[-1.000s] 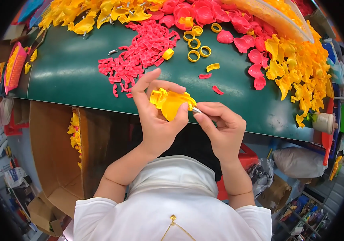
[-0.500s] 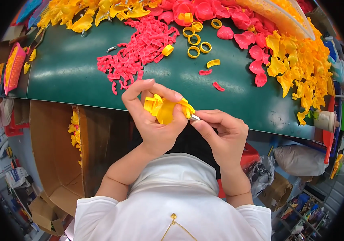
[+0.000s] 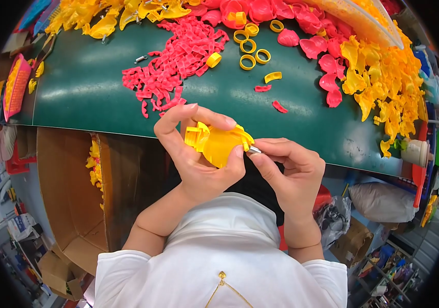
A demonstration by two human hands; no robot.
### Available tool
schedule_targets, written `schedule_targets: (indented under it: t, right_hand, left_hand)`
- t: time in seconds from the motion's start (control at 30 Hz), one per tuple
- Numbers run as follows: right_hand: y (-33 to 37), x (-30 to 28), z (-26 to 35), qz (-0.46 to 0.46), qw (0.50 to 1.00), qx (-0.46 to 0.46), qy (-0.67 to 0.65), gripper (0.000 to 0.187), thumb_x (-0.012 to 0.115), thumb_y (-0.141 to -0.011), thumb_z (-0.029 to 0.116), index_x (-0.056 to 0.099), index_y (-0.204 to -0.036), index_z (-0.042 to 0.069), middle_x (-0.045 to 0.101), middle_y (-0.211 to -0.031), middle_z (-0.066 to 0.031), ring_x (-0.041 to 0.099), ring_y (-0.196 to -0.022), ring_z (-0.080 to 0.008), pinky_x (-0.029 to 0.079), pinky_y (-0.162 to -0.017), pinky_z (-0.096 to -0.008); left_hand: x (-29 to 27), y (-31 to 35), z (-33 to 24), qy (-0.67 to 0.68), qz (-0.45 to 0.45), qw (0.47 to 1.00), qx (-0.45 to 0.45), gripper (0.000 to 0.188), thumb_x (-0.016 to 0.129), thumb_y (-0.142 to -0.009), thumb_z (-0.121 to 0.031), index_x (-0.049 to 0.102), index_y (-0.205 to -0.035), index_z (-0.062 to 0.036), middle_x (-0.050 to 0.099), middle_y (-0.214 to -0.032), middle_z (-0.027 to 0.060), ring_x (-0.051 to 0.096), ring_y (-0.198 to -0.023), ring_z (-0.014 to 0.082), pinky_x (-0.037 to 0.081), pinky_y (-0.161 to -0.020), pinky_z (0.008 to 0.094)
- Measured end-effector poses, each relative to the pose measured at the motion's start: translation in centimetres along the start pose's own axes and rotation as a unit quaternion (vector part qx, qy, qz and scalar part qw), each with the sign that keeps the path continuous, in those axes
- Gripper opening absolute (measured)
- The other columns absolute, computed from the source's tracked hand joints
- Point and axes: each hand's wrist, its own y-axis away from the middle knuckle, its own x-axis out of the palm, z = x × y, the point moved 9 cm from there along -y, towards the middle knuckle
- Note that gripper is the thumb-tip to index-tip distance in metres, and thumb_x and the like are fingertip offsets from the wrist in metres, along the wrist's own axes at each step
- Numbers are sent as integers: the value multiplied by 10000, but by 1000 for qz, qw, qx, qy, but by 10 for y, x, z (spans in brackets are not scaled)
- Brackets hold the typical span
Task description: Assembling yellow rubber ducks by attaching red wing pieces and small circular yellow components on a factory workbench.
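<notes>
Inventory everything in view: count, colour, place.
plastic part: one, yellow, in left hand
cylinder: one, silver, right fingers
metal bits: several, silver, upper left
strips: many, pink, upper centre
rings: several, yellow, beside strips
shells: many, pink, far side
moulded pieces: heaps, yellow, both sides
tray: one, translucent, top right
table: one, green, centre
basket: one, pink, left
boxes: several, brown, below table
coworker: one, pale clothing, left
clutter: uncountable, mixed, edges
shirt: one, white, bottom
left hand: one, bare, holding plastic part
right hand: one, bare, pinching cylinder

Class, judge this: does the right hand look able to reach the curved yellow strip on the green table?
Probably yes: only a small red piece lies before the yellow strip, but the right hand grips a metal part.
</notes>
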Motion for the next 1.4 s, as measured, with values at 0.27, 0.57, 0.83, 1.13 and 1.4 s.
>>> schedule_targets:
  t: [0.27,0.57,0.83,1.13,1.4]
  right_hand:
    - [11,16,-28,12,954,79,-290,260,659,-860,-39,617,-1112,-88,687,-1010,-174,666,-944,-173,528,-880,-277]
    - [-5,16,-12,44,970,56,-232,215,601,-899,-43,631,-1108,-85,686,-989,-144,677,-915,-177,553,-813,-273]
    - [-2,13,-11,31,987,3,-155,206,612,-891,-43,632,-1092,-84,687,-982,-134,686,-895,-176,553,-800,-260]
    - [-15,-8,-29,-17,994,76,-76,174,613,-914,75,640,-1034,-48,675,-926,-72,633,-779,-90,492,-649,-205]
    - [-56,-24,-5,24,937,-138,319,202,711,-778,64,695,-980,72,592,-784,-49,526,-835,-191,410,-747,-305]
  left_hand:
    - [3,4,-26,-69,-11,992,108,736,689,-708,87,229,-1234,-145,535,-977,106,588,-801,172,554,-672,286]
    - [9,4,-37,-136,-31,980,144,901,682,-729,83,96,-1361,-181,543,-1020,120,597,-779,189,549,-659,284]
    - [4,1,-10,-76,25,996,-44,899,635,-722,87,95,-1420,-85,596,-940,103,632,-863,178,537,-772,274]
    - [3,9,14,64,15,989,-134,813,651,-720,46,198,-1385,-67,594,-1067,121,595,-1015,201,497,-880,308]
    - [30,10,6,-472,313,809,156,266,706,-683,-49,667,-944,-85,609,-1106,30,494,-1161,282,422,-967,451]
